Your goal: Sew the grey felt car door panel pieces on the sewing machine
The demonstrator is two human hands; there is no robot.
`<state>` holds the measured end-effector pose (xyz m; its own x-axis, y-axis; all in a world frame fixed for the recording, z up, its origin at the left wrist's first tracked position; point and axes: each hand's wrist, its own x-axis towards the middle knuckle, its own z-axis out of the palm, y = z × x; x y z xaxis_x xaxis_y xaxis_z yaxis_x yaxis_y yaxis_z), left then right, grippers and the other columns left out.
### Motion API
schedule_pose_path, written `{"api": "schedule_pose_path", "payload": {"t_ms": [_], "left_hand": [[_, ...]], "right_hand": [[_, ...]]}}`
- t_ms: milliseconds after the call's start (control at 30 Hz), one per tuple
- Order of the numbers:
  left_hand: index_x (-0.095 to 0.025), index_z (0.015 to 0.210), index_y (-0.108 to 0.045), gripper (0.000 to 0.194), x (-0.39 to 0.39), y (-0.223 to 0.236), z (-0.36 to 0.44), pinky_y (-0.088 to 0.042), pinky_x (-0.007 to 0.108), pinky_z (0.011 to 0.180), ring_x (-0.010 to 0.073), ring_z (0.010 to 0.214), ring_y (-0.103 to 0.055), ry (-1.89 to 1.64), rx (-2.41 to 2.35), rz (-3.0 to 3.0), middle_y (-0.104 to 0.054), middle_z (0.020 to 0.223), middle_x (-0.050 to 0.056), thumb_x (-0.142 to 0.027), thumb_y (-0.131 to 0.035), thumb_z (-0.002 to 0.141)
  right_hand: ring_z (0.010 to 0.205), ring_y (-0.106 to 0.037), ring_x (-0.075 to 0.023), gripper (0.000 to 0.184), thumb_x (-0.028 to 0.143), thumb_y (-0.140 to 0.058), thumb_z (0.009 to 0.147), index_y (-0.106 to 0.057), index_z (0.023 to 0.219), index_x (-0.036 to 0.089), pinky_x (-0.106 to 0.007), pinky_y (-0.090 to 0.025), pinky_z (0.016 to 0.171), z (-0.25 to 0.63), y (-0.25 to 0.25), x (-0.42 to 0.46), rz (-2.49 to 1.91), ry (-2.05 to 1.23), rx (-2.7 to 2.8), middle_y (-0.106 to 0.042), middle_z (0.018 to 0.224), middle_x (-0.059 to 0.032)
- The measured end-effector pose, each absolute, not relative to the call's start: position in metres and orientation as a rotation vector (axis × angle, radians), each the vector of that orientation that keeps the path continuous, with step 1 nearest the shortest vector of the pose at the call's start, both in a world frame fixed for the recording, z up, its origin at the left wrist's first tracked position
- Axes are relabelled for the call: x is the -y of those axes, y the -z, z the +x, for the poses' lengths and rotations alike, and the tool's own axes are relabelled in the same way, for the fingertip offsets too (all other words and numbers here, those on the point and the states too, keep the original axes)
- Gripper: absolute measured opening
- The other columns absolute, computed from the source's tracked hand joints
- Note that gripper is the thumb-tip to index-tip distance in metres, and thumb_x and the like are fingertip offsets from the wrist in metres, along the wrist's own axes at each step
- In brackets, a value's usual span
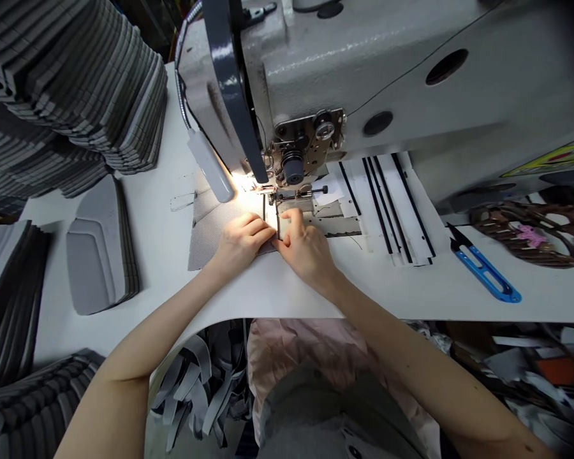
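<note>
A grey fabric piece (210,231) lies on the sewing machine's bed, its right part under the lit presser foot (272,196). My left hand (243,241) rests on this piece, fingers pressed together near its right edge. At that same edge, my right hand (307,250) is closed with thumb and bent index finger in a pinch, the thumb tip almost meeting my left fingertips. A narrow white strip with a dark edge (270,213) runs from the foot toward my fingers. What lies under the fingertips is partly hidden.
The sewing machine (325,70) fills the top, with a lamp (211,167) at its needle end. White strips with black lines (387,210), blue thread snips (488,271) and a brown hair claw (536,233) lie right. Stacks of grey padded pieces (76,76) stand left.
</note>
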<state>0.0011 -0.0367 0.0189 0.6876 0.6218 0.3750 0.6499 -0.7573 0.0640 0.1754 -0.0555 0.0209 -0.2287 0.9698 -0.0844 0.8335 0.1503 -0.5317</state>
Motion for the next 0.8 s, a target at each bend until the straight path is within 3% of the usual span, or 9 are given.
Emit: {"api": "schedule_pose_path", "payload": {"t_ms": [100, 267, 400, 567, 800], "left_hand": [[-0.018, 0.099, -0.069, 0.027, 0.04, -0.018, 0.0, -0.054, 0.032, 0.075, 0.0188, 0.09, -0.064, 0.582, 1.014, -2.833, -0.072, 0.094, 0.006, -0.012, -0.042, 0.099], [-0.015, 0.108, -0.067, 0.036, 0.041, -0.016, -0.002, -0.056, 0.033, 0.081, 0.0208, 0.097, -0.064, 0.664, 0.973, -2.84, -0.073, 0.103, 0.008, 0.0, -0.041, 0.089], [-0.015, 0.109, -0.067, 0.036, 0.035, -0.012, -0.002, -0.056, 0.032, 0.082, 0.0208, 0.099, -0.064, 0.691, 0.991, -2.82, -0.072, 0.104, 0.008, -0.001, -0.041, 0.089], [-0.017, 0.107, -0.069, 0.034, 0.023, -0.008, -0.002, -0.055, 0.031, 0.081, 0.0198, 0.1, -0.064, 0.699, 0.996, -2.772, -0.072, 0.103, 0.007, -0.005, -0.042, 0.091], [-0.02, 0.108, -0.07, 0.033, 0.004, -0.004, -0.003, -0.053, 0.032, 0.08, 0.0204, 0.101, -0.066, 0.578, 1.134, -2.79, -0.073, 0.104, 0.008, -0.014, -0.039, 0.098]], "right_hand": [[0.067, -0.063, -0.0146, 0.017, 0.015, -0.05, 0.096, -0.064, 0.106, 0.017, -0.025, -0.03, 0.055, 0.181, -0.014, 0.066, -1.604, -0.426, 2.289, -0.072, 0.088, -0.0034], [0.05, -0.044, -0.0095, 0.033, -0.002, -0.043, 0.087, -0.064, 0.073, 0.019, -0.027, -0.017, 0.05, 0.191, -0.004, 0.08, -1.348, -0.043, 2.458, -0.063, 0.067, 0.0007], [0.049, -0.041, -0.0106, 0.034, -0.003, -0.043, 0.087, -0.071, 0.084, 0.017, -0.029, -0.015, 0.052, 0.193, -0.008, 0.078, -1.327, 0.0, 2.528, -0.058, 0.059, -0.0004], [0.055, -0.051, -0.0133, 0.036, 0.001, -0.043, 0.09, -0.073, 0.103, 0.016, -0.03, -0.015, 0.053, 0.19, -0.02, 0.064, -1.406, -0.156, 2.632, -0.062, 0.061, -0.0037], [0.063, -0.058, -0.0158, 0.034, 0.003, -0.039, 0.092, -0.07, 0.101, 0.017, -0.03, -0.018, 0.056, 0.186, -0.026, 0.047, -1.497, -0.343, 2.656, -0.067, 0.07, -0.0076]]}}
